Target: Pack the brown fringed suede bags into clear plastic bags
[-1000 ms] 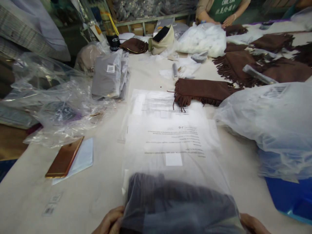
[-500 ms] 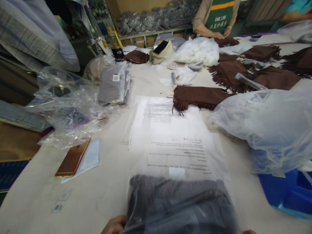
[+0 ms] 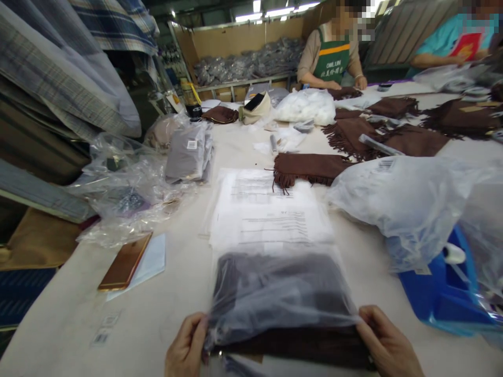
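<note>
A clear plastic bag [image 3: 275, 225] with printed warning text lies flat on the table in front of me. A dark brown folded scarf [image 3: 283, 298] fills its near half. My left hand [image 3: 186, 348] pinches the bag's near left corner. My right hand [image 3: 387, 345] grips the near right corner, fingers closed on the plastic and the scarf edge. A second brown fringed scarf [image 3: 306, 166] lies folded just beyond the bag's far end.
A gold phone [image 3: 124, 262] on white paper lies left. Crumpled plastic bags [image 3: 121, 188] and grey packed bundles [image 3: 188, 152] sit further left. A big filled bag [image 3: 401, 199] and blue bin [image 3: 444, 293] stand right. More brown scarves [image 3: 393, 131] and two people are at the far side.
The view has tilted up and back. The scarf has slid deeper into the bag, and both my hands now show gripping its near corners.
</note>
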A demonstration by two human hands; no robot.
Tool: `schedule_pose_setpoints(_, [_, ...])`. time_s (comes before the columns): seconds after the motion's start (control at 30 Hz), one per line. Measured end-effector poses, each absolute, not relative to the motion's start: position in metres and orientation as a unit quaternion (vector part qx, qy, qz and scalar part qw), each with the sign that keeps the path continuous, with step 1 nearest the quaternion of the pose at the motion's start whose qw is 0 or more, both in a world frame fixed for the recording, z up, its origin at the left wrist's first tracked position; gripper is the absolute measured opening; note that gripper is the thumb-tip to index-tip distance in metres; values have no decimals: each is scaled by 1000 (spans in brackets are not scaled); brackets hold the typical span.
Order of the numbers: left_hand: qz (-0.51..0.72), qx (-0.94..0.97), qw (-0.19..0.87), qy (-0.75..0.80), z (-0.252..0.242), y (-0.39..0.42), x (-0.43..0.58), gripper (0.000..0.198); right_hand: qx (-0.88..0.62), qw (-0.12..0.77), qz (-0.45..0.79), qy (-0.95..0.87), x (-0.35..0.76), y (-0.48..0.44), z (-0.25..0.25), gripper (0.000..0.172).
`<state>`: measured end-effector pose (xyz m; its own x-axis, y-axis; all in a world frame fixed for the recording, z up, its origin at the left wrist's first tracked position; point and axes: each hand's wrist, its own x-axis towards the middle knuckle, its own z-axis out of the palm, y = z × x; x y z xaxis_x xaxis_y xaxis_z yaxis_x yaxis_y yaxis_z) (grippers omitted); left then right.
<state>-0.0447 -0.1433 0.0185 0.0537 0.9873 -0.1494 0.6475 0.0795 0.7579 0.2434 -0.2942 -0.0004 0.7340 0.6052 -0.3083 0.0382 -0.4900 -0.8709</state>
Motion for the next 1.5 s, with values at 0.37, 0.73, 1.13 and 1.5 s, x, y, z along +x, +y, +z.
schedule_pose_setpoints(0.37, [371,917,-44,142,7,-168,31,21,-745,509,367,-226,242,-256,13,32])
schedule_pose_setpoints(0.73, [337,930,-40,-144,2,-175,118,12,-736,515,359,-252,243,-259,23,28])
schedule_pose_setpoints(1.13, [284,952,-106,-48,25,-187,130,19,-787,491,275,-253,238,-263,3,31])
schedule_pose_setpoints(1.5, [261,961,-88,-31,27,-179,132,30,-807,462,228,-290,227,-277,-3,29])
